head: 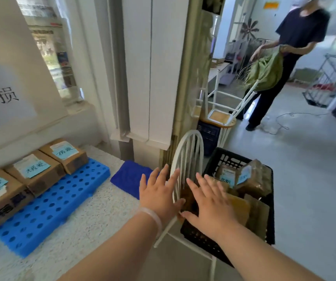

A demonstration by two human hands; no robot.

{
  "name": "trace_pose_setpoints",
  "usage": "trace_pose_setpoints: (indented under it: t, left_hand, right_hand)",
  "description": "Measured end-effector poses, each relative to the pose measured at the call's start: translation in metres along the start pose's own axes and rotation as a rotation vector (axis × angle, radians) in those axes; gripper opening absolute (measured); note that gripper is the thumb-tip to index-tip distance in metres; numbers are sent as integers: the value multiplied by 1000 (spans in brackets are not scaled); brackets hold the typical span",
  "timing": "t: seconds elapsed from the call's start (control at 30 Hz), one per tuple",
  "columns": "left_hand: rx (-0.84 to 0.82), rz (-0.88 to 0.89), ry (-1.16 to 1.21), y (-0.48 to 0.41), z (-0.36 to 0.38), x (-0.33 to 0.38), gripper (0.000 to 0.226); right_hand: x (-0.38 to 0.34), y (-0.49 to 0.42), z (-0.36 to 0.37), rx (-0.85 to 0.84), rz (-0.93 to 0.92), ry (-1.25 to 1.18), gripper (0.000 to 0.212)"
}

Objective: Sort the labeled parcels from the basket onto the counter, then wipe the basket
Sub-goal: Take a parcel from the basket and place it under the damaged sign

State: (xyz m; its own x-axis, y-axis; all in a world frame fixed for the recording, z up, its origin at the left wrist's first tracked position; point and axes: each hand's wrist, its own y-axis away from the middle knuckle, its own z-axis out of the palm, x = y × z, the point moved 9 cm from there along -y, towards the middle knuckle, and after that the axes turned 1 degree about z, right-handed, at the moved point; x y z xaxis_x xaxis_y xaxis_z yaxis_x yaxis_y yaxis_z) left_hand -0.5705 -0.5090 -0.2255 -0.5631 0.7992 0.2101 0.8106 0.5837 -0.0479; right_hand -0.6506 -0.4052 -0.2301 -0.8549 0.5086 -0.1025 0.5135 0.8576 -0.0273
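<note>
Both arms stretched forward, left hand (159,194) and right hand (210,205) flat, fingers spread, holding nothing; the right hovers over the near-left corner of the black lattice basket (230,157). The basket sits on a white spindle-back chair (187,155), right of the counter (94,216), holding brown labeled parcels (254,177). Left on the speckled counter: three cardboard boxes (35,171) on a perforated blue tray (51,207), with a blue cloth (130,177) beside it.

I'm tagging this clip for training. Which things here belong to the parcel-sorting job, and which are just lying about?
Job: basket, parcels in it, three labeled boxes on the blue mat, blue cloth, left hand, right hand.
Lying about: upturned stool, green fabric held by a person behind.
</note>
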Motion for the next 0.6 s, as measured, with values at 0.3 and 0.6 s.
trace_pose_setpoints:
  t: [0.3, 0.6]
  left_hand:
    - [-83, 159, 7, -52, 51, 138, 85]
    - [-207, 46, 14, -103, 107, 219, 83]
  right_hand:
    - [163, 28, 11, -5, 181, -25, 87]
    - [302, 12, 21, -110, 287, -49, 82]
